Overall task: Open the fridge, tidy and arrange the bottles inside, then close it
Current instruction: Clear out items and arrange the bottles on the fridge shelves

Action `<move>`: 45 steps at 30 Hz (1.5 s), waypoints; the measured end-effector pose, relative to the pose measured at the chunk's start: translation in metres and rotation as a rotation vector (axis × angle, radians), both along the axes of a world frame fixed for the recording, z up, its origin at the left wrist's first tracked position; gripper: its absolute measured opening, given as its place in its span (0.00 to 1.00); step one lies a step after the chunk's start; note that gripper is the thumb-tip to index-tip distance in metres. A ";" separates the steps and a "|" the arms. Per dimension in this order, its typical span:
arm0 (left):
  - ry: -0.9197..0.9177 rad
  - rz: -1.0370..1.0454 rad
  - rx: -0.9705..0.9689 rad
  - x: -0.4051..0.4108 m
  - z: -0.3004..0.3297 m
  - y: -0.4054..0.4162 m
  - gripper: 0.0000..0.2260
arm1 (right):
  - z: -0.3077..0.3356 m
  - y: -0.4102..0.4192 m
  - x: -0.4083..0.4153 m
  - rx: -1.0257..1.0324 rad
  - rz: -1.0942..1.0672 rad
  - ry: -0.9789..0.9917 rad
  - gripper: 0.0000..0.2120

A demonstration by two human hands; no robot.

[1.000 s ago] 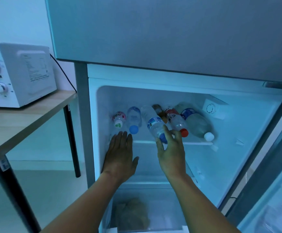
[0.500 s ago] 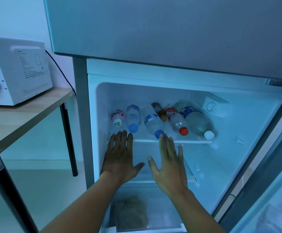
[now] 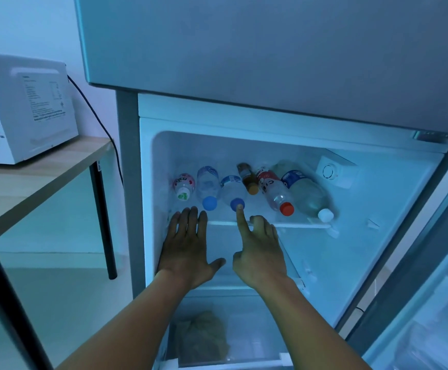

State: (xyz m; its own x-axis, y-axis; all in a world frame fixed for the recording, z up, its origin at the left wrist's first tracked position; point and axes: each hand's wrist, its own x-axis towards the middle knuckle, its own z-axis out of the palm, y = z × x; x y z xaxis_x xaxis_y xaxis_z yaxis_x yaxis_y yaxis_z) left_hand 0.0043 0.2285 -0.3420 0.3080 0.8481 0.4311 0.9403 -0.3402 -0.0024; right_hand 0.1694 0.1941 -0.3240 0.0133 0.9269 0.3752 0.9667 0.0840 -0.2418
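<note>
fridge [image 3: 271, 62]: lower compartment stood open, its door [image 3: 431, 303] swung to the right; the grey upper door was closed.
table [image 3: 30, 188]: wooden top, dark legs, just left of the fridge.
microwave [image 3: 28, 110]: white, on the table, a black cord running down toward the fridge's left side.
shelf [image 3: 292, 225]: glass, inside the fridge; six bottles lay on it side by side, caps toward the front.
big bottle [image 3: 307, 194]: white cap, farthest right on the shelf, angled.
red-cap bottle [image 3: 276, 192]: just left of the big bottle, touching it.
brown bottle [image 3: 247, 177]: small, set further back in the fridge.
two blue-cap bottles [image 3: 207, 185]: clear, side by side at mid-left of the shelf.
pink-label bottle [image 3: 182, 185]: farthest left, near the fridge wall.
drawer [image 3: 244, 343]: bottom of the fridge, a brownish bundle inside.
left hand [image 3: 186, 249]: flat, fingers straight and together, thumb out, tips at the shelf's front edge below the left blue cap; holding nothing.
right hand [image 3: 260, 249]: index finger extended, tip touching the cap of the right blue-cap bottle; other fingers curled.
</note>
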 end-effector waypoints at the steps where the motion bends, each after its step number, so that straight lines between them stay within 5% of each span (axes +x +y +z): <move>1: 0.006 -0.011 0.006 -0.002 -0.001 0.000 0.49 | 0.000 -0.003 0.002 0.002 0.003 0.113 0.44; 5: 0.020 -0.073 0.050 -0.005 -0.006 -0.005 0.49 | -0.002 -0.015 0.024 0.155 -0.162 0.335 0.40; 24: -0.005 -0.048 0.045 0.003 -0.004 -0.009 0.47 | 0.022 -0.028 0.061 -0.214 -0.145 0.157 0.41; 32: -0.112 -0.093 -0.131 0.006 0.014 -0.039 0.36 | 0.024 -0.066 0.062 -0.095 -0.173 0.173 0.20; 45: -0.089 -0.302 -0.234 0.033 0.026 -0.132 0.21 | 0.011 -0.184 0.071 -0.072 -0.167 0.207 0.17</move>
